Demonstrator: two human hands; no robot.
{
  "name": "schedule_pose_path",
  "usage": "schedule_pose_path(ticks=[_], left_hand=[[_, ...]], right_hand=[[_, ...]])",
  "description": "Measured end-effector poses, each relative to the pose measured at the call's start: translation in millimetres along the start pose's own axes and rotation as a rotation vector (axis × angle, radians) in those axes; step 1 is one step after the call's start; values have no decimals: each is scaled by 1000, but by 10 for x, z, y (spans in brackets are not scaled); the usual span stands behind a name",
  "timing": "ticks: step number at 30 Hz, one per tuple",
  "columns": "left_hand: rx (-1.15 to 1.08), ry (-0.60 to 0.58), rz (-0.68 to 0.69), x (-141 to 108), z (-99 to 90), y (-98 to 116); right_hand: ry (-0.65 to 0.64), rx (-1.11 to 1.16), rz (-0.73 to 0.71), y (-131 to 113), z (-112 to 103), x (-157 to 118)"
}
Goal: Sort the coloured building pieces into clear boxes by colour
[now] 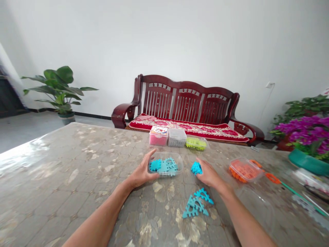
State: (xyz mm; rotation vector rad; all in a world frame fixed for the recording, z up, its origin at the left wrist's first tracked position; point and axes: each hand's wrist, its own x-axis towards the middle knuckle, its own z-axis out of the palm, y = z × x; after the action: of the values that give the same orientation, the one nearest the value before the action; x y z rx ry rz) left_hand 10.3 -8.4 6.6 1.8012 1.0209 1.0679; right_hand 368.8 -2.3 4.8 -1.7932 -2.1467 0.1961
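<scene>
A clear plastic box (166, 165) with teal and blue toothed pieces inside sits at the middle of the table. My left hand (144, 170) grips its left side, thumb at the near edge and fingers at the far side. To the right of the box, my right hand (207, 171) is closed around a small bunch of blue pieces (196, 168), just above or on the tabletop. Nearer to me, several loose teal and blue pieces (195, 206) lie flat on the patterned table (84, 192).
Behind stand a pink box (158, 136), a grey box (177, 138) and a yellow-green one (196, 143). An orange box (245, 169), a clear lid (257, 209), a green strip (303, 198) and a flower pot (308, 163) are at right.
</scene>
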Motion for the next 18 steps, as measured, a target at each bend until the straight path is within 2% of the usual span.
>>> schedule_pose_path(ticks=[5,8,13,18], left_hand=[[-3,1,2,-4,-3,14],[15,7,7,-6,-5,1],[21,1,16,-5,-7,-28],[4,-3,-1,-2,-7,-14]], right_hand=[[41,67,-52,-197,100,477],[71,137,-82,-270,144,625],[142,286,-135,-194,174,550],[298,354,-69,-121,199,420]])
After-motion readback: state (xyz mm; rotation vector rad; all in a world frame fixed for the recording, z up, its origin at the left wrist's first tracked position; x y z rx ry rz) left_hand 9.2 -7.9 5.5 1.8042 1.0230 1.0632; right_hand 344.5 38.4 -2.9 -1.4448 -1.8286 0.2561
